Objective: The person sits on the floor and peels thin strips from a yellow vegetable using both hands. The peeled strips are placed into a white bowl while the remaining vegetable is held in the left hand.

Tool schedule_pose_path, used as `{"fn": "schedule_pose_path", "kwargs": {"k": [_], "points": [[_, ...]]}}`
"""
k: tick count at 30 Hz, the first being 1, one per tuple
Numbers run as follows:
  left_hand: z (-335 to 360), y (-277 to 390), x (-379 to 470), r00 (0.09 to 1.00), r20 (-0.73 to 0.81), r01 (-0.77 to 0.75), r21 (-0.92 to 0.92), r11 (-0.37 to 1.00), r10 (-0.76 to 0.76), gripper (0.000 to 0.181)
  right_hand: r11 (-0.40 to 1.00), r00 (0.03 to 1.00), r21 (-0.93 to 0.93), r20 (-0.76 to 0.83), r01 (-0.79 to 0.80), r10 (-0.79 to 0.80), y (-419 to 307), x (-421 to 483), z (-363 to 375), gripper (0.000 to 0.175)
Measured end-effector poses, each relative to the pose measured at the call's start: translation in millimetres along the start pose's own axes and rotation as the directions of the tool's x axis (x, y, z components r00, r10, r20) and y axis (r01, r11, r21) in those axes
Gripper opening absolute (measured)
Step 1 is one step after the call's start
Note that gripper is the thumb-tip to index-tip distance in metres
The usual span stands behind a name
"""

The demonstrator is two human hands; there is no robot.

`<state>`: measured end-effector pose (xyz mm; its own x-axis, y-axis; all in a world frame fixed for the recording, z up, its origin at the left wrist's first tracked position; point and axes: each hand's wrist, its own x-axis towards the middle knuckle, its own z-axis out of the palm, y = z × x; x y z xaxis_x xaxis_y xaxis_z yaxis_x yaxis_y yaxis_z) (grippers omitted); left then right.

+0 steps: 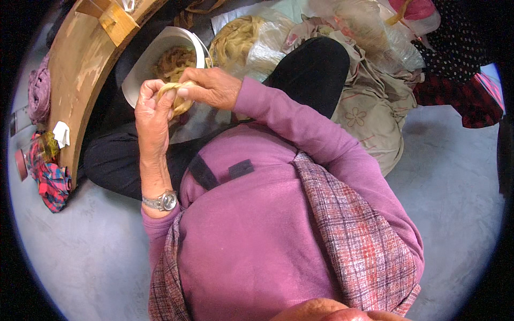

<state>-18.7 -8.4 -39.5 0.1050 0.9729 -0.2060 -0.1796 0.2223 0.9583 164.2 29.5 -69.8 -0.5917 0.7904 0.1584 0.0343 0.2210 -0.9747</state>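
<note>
A small looped bundle of pale yellow fibre [182, 105] is held up between my two hands. My left hand [153, 106], with a metal watch on its wrist, grips the bundle between thumb and fingers. From the other side, my right hand [217, 86] pinches the top of the same bundle between thumb and bent fingers. Just beyond them a white bucket [199, 50] leans with its mouth towards me, brown-yellow fibre [174, 62] inside. To its right lies a larger coil of yellow fibre [235, 40], partly covered by clear plastic [269, 44].
A wooden plank [90, 80], bent by the lens, runs along the left and bears a wooden block [118, 24]. Beside it are a lidded jar [21, 164], checked cloth [54, 188] and purple cloth [39, 94]. Beige cloth [375, 120] lies beside my knee on the grey floor [449, 168].
</note>
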Motion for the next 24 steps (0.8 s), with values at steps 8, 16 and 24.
{"fn": "schedule_pose_path", "kwargs": {"k": [8,16,24], "points": [[29.3,8.5,-6.5,0.989,0.149,0.009,-0.054,0.999,-0.001,0.039,0.847,0.974,0.486,0.045,-0.217,0.224,8.9,-17.8,0.7,0.038],[24.1,-8.0,-0.7,0.961,0.229,-0.254,0.513,0.82,0.155,0.053,0.631,0.947,0.719,0.122,-0.292,0.299,28.7,-25.1,12.1,0.037],[25.0,-13.2,1.0,0.988,0.15,-0.001,0.21,0.978,-0.031,0.05,0.907,0.966,0.346,-0.008,-0.241,0.26,18.6,-18.5,11.0,0.036]]}}
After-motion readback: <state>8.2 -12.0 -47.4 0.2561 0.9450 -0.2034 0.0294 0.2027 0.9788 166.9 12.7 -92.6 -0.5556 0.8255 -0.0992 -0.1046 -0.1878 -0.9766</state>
